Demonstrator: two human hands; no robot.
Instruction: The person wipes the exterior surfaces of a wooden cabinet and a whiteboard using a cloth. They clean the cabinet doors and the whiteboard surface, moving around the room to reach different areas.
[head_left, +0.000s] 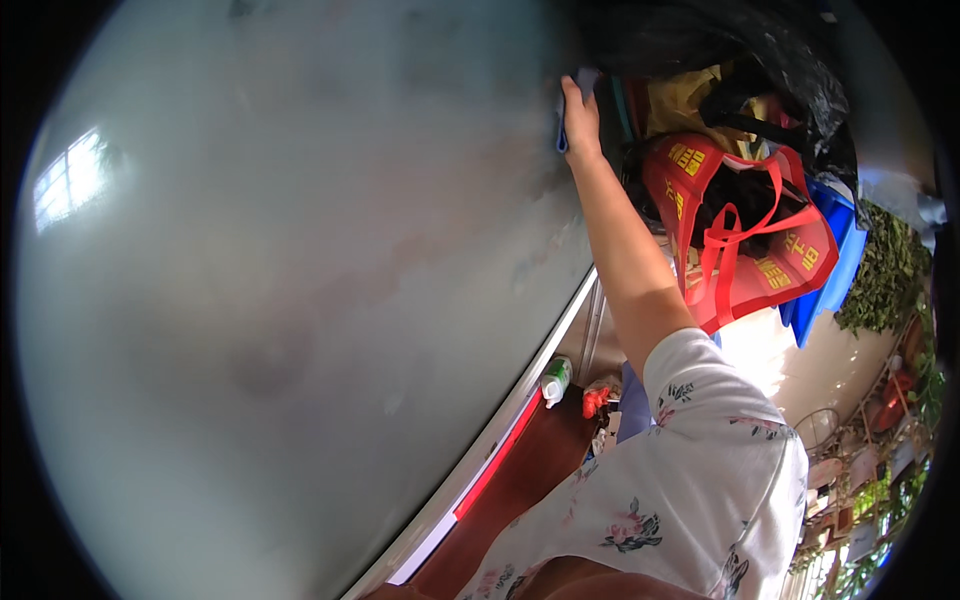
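Observation:
My right hand (582, 124) is at the far right edge of a large glossy grey panel (337, 300). Its fingers close around a folded blue cloth (561, 127), which lies against the panel. A bare forearm reaches up from a white short sleeve with a flower print (705, 382). Smudged reflections show on the panel, and a bright window reflection (71, 180) stands out at its left. My left hand is out of view.
Beside my forearm are a red carrier bag (780, 277) bearing yellow writing, black plastic (817, 97) and a blue plastic container (832, 262). Dried leaves (885, 270) lie farther right. Along the panel's white edge strip (525, 367) is a white-and-green bottle (556, 379), near a dark brown surface (517, 472).

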